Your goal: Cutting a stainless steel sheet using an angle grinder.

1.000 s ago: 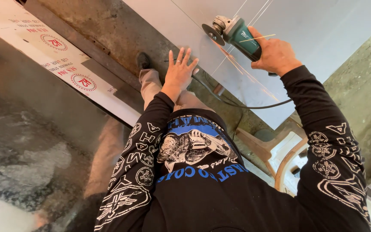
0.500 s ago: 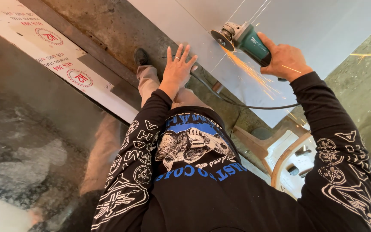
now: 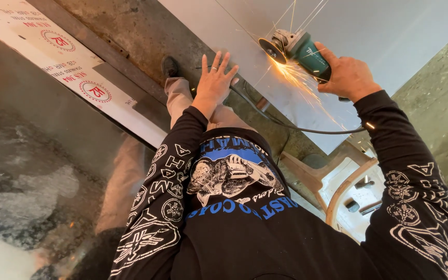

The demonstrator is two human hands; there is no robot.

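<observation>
While sparks fly, grinder [image 3: 301, 49] gripped in right hand [image 3: 347, 77], beside left hand [image 3: 214, 80]

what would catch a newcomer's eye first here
The spray of orange sparks at upper centre, thrown where the disc of the green angle grinder meets the pale metal sheet. The right hand grips the grinder's body, while the left hand lies flat with fingers spread on the sheet's edge. A black cable trails from the tool across the sheet, above the black printed sleeves.

The grinder's [image 3: 303, 51] grip is hidden under the right hand [image 3: 347, 77].
</observation>
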